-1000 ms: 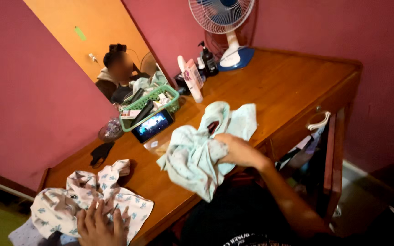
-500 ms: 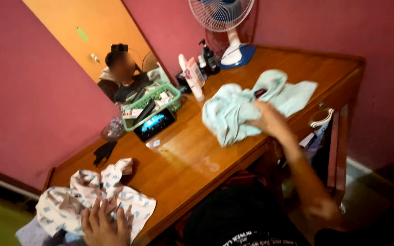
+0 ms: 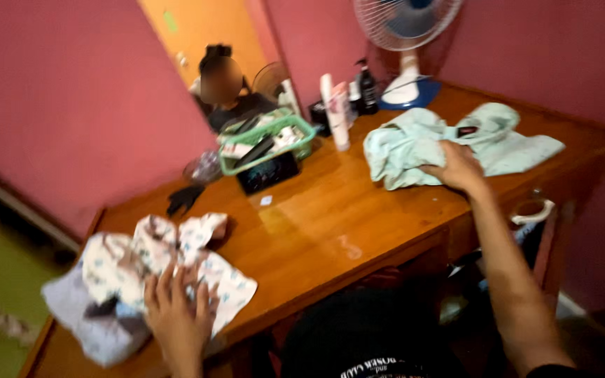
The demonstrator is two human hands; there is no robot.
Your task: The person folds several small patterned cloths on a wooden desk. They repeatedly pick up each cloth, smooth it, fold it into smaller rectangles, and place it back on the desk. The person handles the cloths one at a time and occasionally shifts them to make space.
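Note:
My right hand (image 3: pixel 459 168) rests on a pale mint-green garment (image 3: pixel 414 143) spread on the far right part of the wooden table (image 3: pixel 337 224), fingers gripping its fabric. My left hand (image 3: pixel 176 315) lies flat, fingers spread, on a white patterned garment (image 3: pixel 155 252) at the near left corner. A greyish cloth (image 3: pixel 85 322) lies under that garment.
A green basket (image 3: pixel 264 143) of small items stands on a dark box by the mirror (image 3: pixel 225 63). Bottles and a tube (image 3: pixel 335 108) stand beside it, and a fan (image 3: pixel 404 42) at the back. A black object (image 3: pixel 183 198) lies near the wall.
My right hand has carried the mint-green garment from the table's middle to the far right and set it down spread out. My left hand stays on the patterned garment.

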